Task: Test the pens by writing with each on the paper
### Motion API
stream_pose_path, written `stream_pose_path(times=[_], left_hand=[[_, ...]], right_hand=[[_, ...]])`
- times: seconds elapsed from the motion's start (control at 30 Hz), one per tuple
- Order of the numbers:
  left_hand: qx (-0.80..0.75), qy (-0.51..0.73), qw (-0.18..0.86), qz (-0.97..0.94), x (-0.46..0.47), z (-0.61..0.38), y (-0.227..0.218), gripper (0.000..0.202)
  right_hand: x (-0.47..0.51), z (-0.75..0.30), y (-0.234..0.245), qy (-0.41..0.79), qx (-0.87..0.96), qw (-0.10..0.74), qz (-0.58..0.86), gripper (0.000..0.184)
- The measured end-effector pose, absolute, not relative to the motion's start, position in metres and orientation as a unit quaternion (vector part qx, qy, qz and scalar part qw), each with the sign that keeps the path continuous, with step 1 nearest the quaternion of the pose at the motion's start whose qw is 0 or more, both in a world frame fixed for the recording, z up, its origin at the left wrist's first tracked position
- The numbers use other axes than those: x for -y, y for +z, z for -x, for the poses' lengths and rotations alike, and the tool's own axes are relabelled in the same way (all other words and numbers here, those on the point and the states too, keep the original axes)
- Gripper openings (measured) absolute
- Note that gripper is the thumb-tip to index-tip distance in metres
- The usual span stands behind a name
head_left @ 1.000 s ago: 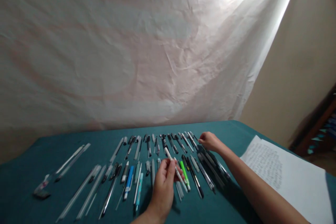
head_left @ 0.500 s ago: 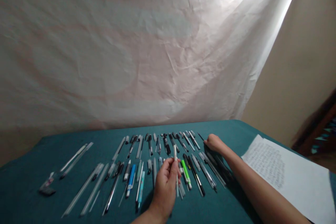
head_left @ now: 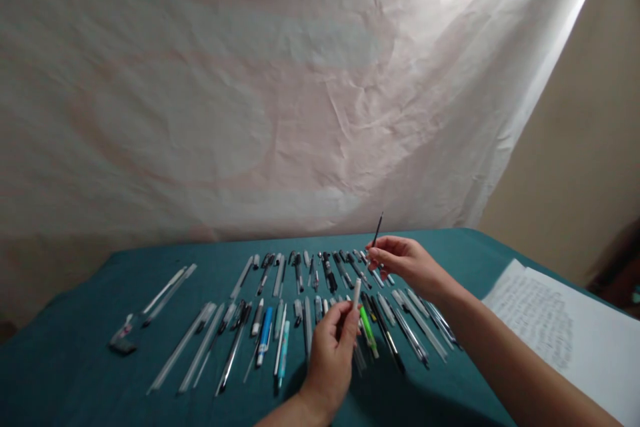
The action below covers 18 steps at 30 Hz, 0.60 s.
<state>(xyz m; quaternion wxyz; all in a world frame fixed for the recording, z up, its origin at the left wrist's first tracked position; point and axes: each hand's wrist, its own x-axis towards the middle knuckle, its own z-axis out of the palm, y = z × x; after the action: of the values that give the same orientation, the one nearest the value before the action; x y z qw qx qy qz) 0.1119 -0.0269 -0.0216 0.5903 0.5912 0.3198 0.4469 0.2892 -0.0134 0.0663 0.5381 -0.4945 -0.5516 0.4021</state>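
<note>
My left hand (head_left: 330, 350) is closed around a slim white pen barrel (head_left: 357, 293), held upright above the near row of pens. Up and to its right, my right hand (head_left: 407, 263) pinches a thin dark pen refill (head_left: 378, 230), its pointed tip up. The refill and barrel are apart. Below the hands lie pens and pen parts in two rows, among them a green pen (head_left: 369, 333), a blue pen (head_left: 265, 337) and a black pen (head_left: 390, 341). My hands hide part of both rows.
A dark green cloth (head_left: 70, 360) covers the table. Handwritten paper sheets (head_left: 580, 340) lie at the right. An eraser-like dark piece (head_left: 123, 345) and two slim clear and white pieces are at the left. A pale sheet (head_left: 300, 113) hangs behind.
My right hand has lifted the dark refill off the cloth and brought it left, turning it upright near the white barrel. My left hand keeps its hold. The view has shifted slightly.
</note>
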Motion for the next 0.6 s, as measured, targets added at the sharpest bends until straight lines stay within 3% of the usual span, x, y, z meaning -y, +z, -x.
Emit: stream_pose_path(times=[0.33, 0.6], left_hand=[[-0.317, 0.425, 0.585, -0.613, 0.0261, -0.1099, -0.0233, 0.034], [-0.311, 0.419, 0.573, -0.632, 0.0267, -0.1098, -0.0231, 0.032]], right_hand=[[0.021, -0.2819, 0.0733, 0.363, 0.556, 0.553, 0.502, 0.034], [0.0213, -0.2782, 0.0702, 0.384, 0.582, 0.517, 0.496, 0.034]])
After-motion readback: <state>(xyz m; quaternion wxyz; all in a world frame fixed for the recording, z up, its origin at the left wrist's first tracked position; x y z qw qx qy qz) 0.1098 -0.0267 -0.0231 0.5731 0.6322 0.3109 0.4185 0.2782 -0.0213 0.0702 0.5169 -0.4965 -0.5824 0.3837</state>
